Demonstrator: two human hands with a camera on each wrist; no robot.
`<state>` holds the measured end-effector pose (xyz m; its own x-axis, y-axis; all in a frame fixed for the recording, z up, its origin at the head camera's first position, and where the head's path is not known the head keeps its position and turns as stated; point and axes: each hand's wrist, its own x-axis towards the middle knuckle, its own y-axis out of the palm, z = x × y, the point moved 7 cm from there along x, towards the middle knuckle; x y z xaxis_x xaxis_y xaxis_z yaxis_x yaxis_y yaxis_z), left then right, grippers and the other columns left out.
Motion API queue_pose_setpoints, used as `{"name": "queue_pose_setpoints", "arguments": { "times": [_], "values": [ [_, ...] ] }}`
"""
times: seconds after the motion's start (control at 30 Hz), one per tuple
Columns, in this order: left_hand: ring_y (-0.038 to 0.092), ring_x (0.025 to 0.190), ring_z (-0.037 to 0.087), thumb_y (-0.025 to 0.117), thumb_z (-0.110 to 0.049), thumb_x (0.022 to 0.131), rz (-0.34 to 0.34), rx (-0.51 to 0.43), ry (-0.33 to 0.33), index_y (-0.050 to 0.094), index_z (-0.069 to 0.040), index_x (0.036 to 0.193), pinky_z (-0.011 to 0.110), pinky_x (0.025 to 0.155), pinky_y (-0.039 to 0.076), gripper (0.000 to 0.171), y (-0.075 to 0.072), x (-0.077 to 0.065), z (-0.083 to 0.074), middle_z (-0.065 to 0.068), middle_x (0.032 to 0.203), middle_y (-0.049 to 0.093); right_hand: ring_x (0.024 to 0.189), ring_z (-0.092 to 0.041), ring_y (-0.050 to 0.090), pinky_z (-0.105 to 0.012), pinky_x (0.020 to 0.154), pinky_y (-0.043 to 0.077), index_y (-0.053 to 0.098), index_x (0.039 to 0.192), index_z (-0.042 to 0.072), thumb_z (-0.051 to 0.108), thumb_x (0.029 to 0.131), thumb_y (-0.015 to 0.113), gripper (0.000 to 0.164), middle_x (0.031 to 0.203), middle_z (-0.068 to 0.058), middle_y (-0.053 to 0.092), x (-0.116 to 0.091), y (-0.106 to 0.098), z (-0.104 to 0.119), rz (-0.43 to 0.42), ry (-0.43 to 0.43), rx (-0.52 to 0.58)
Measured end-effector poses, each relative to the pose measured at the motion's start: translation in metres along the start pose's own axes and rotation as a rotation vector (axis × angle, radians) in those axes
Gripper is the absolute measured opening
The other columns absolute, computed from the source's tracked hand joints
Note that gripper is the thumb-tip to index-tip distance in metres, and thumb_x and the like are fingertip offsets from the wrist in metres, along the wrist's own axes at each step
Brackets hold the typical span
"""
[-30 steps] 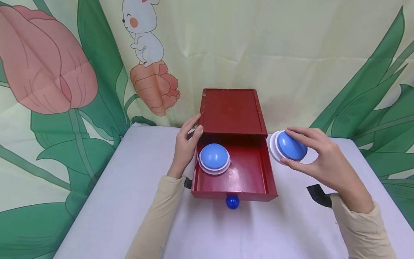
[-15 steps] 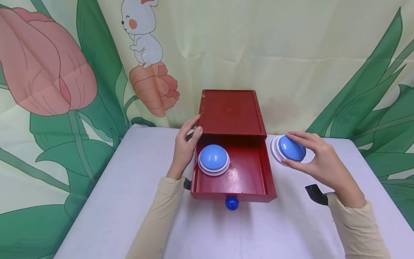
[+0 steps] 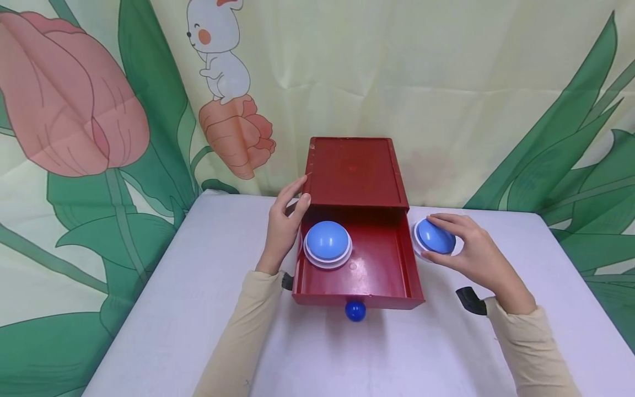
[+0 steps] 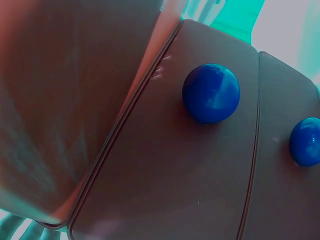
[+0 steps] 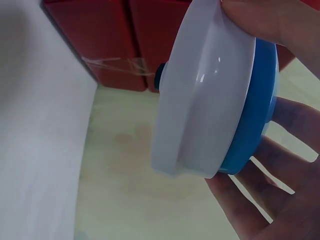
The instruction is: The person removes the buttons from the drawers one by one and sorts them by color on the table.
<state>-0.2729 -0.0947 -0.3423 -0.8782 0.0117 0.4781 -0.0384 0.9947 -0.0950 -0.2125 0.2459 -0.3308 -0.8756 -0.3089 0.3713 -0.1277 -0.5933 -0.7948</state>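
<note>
A red drawer box (image 3: 354,171) has its top drawer (image 3: 382,264) pulled out, with a blue ball knob (image 3: 355,311) on its front. Inside the drawer, at the left, sits a round push button (image 3: 327,242) with a blue dome and white base. My left hand (image 3: 285,226) rests against the box's left side, fingers extended. To the right of the drawer, my right hand (image 3: 471,245) pinches a second blue-and-white push button (image 3: 435,237) between thumb and fingers, dome tilted towards the palm. In the right wrist view its white base (image 5: 205,95) faces the camera.
A white-covered table (image 3: 198,309) bears the box. Behind it hangs a printed curtain (image 3: 446,82) with tulips, leaves and a rabbit. The left wrist view has two drawer fronts, each with a blue knob (image 4: 211,93).
My right hand has moved left and downward with the push button, closer to the drawer's right side. The left hand, box and other button stay put.
</note>
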Motion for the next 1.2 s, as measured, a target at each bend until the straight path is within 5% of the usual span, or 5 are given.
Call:
{"name": "queue_pose_setpoints", "arguments": {
  "times": [1.2],
  "values": [
    [0.052,0.124,0.019,0.058,-0.026,0.100,-0.009,0.005,0.011,0.054,-0.019,0.144,0.050,0.105,0.045,0.045,0.001,-0.002,-0.001,0.000,0.146,0.050,0.120,-0.049,0.050,-0.060,0.085,0.054,0.055,0.134,-0.009,0.010,0.073,0.086,0.071,0.135,-0.028,0.051,0.002,0.079,-0.057,0.180,0.173,0.021]
  ]
}}
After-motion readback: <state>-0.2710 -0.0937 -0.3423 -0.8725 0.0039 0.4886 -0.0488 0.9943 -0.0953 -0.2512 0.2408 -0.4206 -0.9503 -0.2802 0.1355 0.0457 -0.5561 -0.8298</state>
